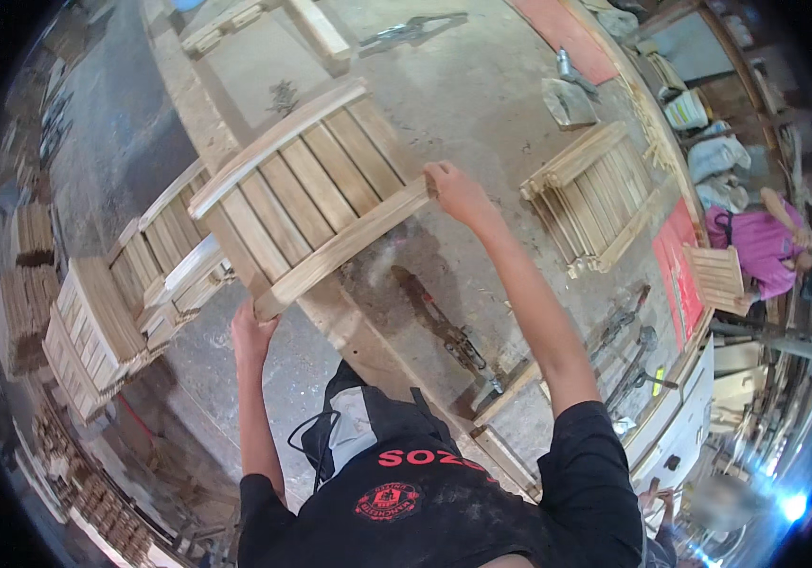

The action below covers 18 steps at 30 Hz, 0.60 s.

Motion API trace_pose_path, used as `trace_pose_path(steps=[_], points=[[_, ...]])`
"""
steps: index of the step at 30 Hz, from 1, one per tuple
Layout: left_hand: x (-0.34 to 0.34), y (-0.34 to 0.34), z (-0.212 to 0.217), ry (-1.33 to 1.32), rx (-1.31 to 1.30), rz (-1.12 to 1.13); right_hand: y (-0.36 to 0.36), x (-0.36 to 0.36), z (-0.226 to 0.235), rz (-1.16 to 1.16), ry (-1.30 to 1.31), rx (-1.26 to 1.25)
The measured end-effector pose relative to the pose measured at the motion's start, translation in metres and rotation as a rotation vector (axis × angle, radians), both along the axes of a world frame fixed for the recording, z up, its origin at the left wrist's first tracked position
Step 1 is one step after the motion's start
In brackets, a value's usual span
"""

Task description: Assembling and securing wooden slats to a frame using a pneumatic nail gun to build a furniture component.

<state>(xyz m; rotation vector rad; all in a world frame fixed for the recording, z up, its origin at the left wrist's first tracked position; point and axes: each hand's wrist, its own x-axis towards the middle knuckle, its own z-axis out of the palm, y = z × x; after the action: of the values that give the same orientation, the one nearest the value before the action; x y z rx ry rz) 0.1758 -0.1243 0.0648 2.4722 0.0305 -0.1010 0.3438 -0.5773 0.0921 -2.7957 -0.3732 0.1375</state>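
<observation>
A slatted wooden panel [303,201], with two long rails joined by several slats, is held up in front of me at a tilt. My left hand [253,331] is closed on its near left corner. At the right end of the near rail, my right hand [456,193] is closed on the other corner. The far rail rests in neither hand. Below and to the left, partly hidden by this panel, are more slatted panels [171,227]. A further stack of slatted panels [605,194] lies on the work surface to the right of my right hand.
Long metal clamps [463,346] lie on the bench near me. At left stand a tall panel stack [93,327] and piled wooden strips [27,317]. Red sheets [678,275] edge the right side. Beyond, a person in a pink top [756,241] holds another slatted panel [714,276].
</observation>
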Motion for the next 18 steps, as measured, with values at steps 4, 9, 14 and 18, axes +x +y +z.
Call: trace_pose_path(steps=[4,9,14,18], points=[[0.007,-0.038,0.039,0.231,0.363,0.043,-0.036,-0.038,0.01,-0.188,-0.1,0.168],[0.059,-0.134,0.102,0.128,0.27,-0.053,-0.191,-0.133,-0.026,-0.872,-0.395,0.227],[0.111,-0.25,0.1,0.187,-0.128,-0.679,-0.376,-0.211,-0.063,-1.538,-0.13,-0.103],[0.108,-0.323,0.1,0.274,-0.055,-0.94,-0.396,-0.192,-0.095,-1.357,0.252,0.395]])
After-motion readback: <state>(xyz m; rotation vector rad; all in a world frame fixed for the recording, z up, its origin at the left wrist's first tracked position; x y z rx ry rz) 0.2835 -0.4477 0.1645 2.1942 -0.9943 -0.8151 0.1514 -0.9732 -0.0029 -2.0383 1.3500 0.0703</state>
